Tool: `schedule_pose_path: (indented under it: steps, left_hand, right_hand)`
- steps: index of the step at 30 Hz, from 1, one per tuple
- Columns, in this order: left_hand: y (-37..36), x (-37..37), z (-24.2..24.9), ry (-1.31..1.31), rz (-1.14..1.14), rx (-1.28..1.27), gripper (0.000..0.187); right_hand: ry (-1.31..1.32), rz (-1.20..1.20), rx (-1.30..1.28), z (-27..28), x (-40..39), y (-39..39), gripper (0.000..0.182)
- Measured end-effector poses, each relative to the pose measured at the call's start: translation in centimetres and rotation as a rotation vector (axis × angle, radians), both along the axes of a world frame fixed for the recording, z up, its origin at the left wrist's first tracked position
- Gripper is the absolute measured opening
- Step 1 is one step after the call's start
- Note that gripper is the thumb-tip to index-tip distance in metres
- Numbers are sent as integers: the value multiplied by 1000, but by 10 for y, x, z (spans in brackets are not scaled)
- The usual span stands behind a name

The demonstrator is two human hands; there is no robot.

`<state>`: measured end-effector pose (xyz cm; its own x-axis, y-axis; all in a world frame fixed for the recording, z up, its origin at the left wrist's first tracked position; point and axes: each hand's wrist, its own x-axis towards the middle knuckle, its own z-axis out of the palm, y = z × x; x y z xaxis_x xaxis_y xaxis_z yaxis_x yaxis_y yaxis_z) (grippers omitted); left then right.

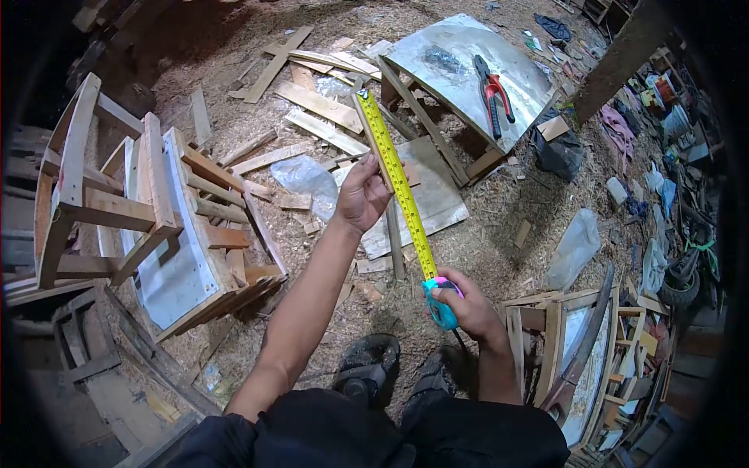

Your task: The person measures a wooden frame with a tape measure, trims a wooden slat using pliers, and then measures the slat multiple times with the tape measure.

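Observation:
My left hand (364, 193) grips a short wooden strip (384, 173), holding it up at a slant. Along that strip runs the yellow blade (406, 204) of a tape measure, its hooked tip at the strip's far end. My right hand (472, 306) is closed around the teal and pink tape measure case (441, 309), lower and to the right. Much of the blade stretches bare between strip and case. Beyond my hands, red-handled pliers (493, 95) lie on a worn white-topped wooden table (421, 48).
Wooden frames and a small stool (117, 207) stand at left. Loose boards (320, 105) and a clear plastic bag (306, 183) lie on the sawdust floor. A handsaw (585, 343) rests on a wooden box (550, 351) at lower right. A post (624, 58) rises at upper right.

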<state>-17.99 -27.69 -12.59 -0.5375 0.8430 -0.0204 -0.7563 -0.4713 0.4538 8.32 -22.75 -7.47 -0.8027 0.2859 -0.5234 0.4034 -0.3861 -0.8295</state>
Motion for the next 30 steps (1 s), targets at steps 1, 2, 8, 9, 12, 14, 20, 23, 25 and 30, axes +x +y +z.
schedule_pose_path:
  steps: [1, 2, 8, 9, 12, 14, 20, 23, 25, 30]
  left_hand:
    - [0, 0, -1, 0, 2, -9, 37]
    - [0, 0, -2, 0, 4, -18, 38]
    - [0, 1, 0, 10, -8, -3, 37]
    - [0, 2, -1, 10, -9, -2, 37]
    - [0, 4, -1, 25, -15, 22, 37]
    - [0, 9, -1, 24, -44, 70, 37]
    - [-4, 22, 10, -9, -63, 19, 34]
    - [-6, 21, 6, 21, -76, 42, 37]
    - [-8, 22, 7, 23, -70, 52, 37]
    - [-16, 29, -1, 93, -60, -157, 30]
  right_hand:
    - [4, -16, -5, 2, 0, -1, 38]
    - [2, -16, -6, 2, 1, 0, 38]
    - [18, 5, 58, 2, 3, -2, 37]
    - [20, 0, 63, 3, 2, -3, 37]
    - [10, -2, 77, 5, 2, -4, 36]
    - [0, 3, 88, 6, 2, -5, 35]
    - [75, 5, 193, -16, 4, -4, 37]
    - [152, -242, 92, -7, 0, -10, 31]
    - [134, -217, 93, -3, -2, -7, 32]
    - [104, -212, 102, -12, -4, -8, 35]
